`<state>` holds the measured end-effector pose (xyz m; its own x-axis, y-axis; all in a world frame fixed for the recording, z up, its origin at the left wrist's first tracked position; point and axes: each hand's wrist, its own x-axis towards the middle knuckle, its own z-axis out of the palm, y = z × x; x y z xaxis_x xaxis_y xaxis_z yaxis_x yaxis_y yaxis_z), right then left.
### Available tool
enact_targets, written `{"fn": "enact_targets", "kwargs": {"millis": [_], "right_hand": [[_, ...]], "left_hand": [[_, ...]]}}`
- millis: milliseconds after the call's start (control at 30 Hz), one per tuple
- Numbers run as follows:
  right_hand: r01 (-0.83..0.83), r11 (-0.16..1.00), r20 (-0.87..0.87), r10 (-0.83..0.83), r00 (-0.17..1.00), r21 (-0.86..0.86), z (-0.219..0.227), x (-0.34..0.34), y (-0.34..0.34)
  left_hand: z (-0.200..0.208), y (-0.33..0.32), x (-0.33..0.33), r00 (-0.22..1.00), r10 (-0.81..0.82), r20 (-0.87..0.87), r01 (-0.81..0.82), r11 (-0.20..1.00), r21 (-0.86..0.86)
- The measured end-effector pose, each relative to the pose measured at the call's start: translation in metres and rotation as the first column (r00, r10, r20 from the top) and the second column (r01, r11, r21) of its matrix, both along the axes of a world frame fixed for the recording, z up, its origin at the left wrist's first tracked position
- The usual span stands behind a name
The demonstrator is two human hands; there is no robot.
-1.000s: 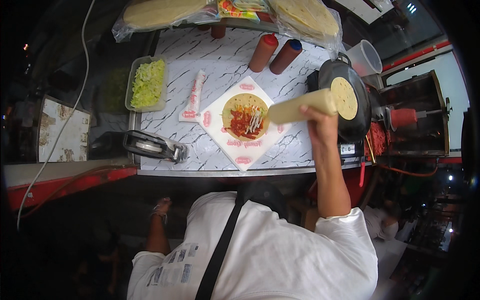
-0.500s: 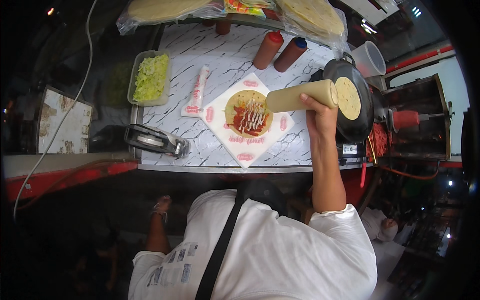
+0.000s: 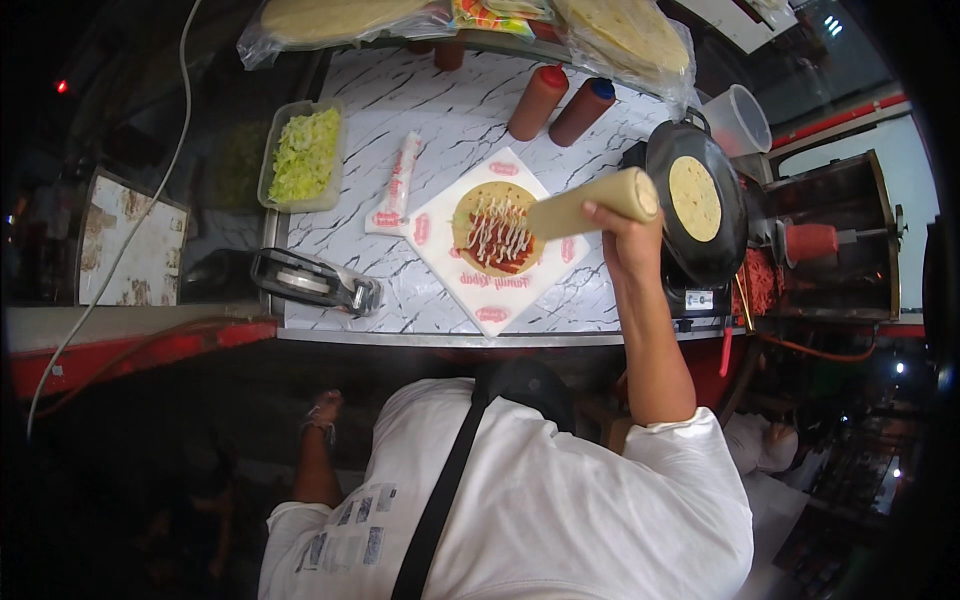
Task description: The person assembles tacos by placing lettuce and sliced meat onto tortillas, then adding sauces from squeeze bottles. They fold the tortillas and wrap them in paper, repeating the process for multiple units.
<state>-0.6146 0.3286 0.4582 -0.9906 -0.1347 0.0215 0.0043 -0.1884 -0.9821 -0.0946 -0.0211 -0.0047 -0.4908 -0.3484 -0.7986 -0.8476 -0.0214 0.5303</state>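
Around a pale cream squeeze bottle [image 3: 585, 207] are wrapped the fingers of my right hand [image 3: 630, 235]. The bottle is tilted, its front end pointing left over the edge of a round flatbread [image 3: 497, 190]. That flatbread bears lettuce, a red filling [image 3: 510, 262] and white sauce lines [image 3: 490, 230] across it. Beneath it, a white printed paper sheet [image 3: 490, 303] lies turned like a diamond. My left hand [image 3: 325, 408] hangs low, away from the counter, in dim light; its fingers are too dark to read.
Shredded lettuce fills a clear tub [image 3: 265, 175] at left. A rolled wrapper [image 3: 400, 180] and a black tape dispenser [image 3: 310, 283] lie near it. Red-capped [image 3: 538, 103] and blue-capped [image 3: 582, 112] bottles stand behind. Rightward, a black pan [image 3: 725, 210] holds another flatbread [image 3: 694, 198]; bagged flatbreads [image 3: 635, 50] sit above.
My right hand and the cream bottle have shifted slightly left and toward me. More white sauce lines show on the filling's lower left. My left hand has stayed about where it was.
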Motion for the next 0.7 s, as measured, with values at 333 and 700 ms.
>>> {"fn": "enact_targets", "kwargs": {"millis": [333, 700], "right_hand": [[-0.175, 0.981, -0.286, 0.192, 0.939, 0.083, 0.040, 0.002, 0.014], [0.051, 0.604, 0.366, 0.411, 0.835, -0.795, -0.119, -0.067, -0.163]], "left_hand": [[-0.012, -0.018, -0.018, 0.989, -0.142, 0.039, 0.141, 0.989, 0.041], [0.045, -0.021, -0.054, 0.993, -0.106, 0.053, 0.109, 0.992, -0.058]]}}
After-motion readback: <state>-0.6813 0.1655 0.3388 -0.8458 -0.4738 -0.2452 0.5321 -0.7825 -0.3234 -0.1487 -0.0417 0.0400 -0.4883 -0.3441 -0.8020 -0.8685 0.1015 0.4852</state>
